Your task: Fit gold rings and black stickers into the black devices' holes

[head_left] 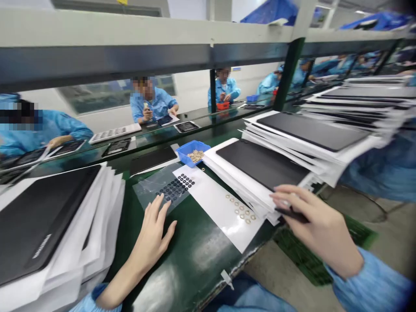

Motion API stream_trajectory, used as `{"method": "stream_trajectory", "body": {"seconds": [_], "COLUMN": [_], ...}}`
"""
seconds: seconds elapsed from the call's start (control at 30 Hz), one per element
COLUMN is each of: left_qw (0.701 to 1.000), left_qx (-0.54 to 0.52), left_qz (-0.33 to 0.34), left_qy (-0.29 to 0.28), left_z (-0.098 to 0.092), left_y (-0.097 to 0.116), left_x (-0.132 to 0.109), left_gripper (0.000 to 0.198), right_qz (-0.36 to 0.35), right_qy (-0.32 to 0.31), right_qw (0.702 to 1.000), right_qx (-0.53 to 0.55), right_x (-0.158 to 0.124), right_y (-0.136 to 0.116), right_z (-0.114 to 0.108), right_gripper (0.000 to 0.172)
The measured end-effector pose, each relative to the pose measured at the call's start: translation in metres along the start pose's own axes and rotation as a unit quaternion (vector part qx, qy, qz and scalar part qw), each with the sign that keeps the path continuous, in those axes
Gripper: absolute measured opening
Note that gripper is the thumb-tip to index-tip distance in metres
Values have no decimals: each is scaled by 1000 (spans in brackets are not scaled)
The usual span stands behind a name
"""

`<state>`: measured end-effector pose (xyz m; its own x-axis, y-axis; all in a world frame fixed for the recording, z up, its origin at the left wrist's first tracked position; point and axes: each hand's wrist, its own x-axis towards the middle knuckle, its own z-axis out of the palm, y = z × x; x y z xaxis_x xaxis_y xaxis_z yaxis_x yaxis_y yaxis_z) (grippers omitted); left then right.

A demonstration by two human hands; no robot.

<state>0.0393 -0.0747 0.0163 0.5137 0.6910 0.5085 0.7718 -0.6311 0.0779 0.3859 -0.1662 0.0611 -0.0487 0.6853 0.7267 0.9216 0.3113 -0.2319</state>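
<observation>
So the blue bin (185, 159) is my reference point, it's got a pile of small tan-gold bits in it. Just nearer than the bin there's a clear film (144, 187) with small black rings (176, 189) in neat rows, dark with pale centres. Left hand (156, 232) is empty, fingers loosely spread, by the film's near edge; can't tell if it's touching. Nearer than the bin and off to its right, a glossy white strip (212, 210) carries thin gold rings (242, 216). Right hand (312, 221) is farther out that way, pinching a slim black tool (292, 214), tip too blurry to make out. Right beside the bin: a matte, dark grey panel (260, 162) on stacked white sheets (227, 173), all on the green tabletop (191, 238).
</observation>
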Motion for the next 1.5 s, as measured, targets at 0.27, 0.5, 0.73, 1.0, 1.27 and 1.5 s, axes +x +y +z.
{"method": "stream_trajectory", "body": {"seconds": [0.27,0.5,0.73,1.0,1.27,1.5], "left_qw": [977,897,801,710,565,517], "left_qx": [-169,-407,-516,-557,-650,-759], "left_qz": [129,-47,-171,-285,-224,-327], "left_qy": [0,-168,-249,-321,-455,-222], "left_z": [-20,0,36,53,23,17], "left_y": [88,122,122,116,134,161], "left_x": [70,130,150,148,153,173], "left_gripper": [16,23,39,60,79,51], "right_qz": [-16,9,-60,-195,-218,-215], "right_qy": [-43,-44,-18,124,153,183], "right_qw": [999,998,994,967,957,953], "right_qx": [-21,-53,-86,-108,-118,-108], "right_x": [-15,-21,-14,-13,9,21], "right_y": [47,73,85,99,95,94], "right_z": [-11,0,18,23,9,6], "right_gripper": [36,39,53,27,25,29]}}
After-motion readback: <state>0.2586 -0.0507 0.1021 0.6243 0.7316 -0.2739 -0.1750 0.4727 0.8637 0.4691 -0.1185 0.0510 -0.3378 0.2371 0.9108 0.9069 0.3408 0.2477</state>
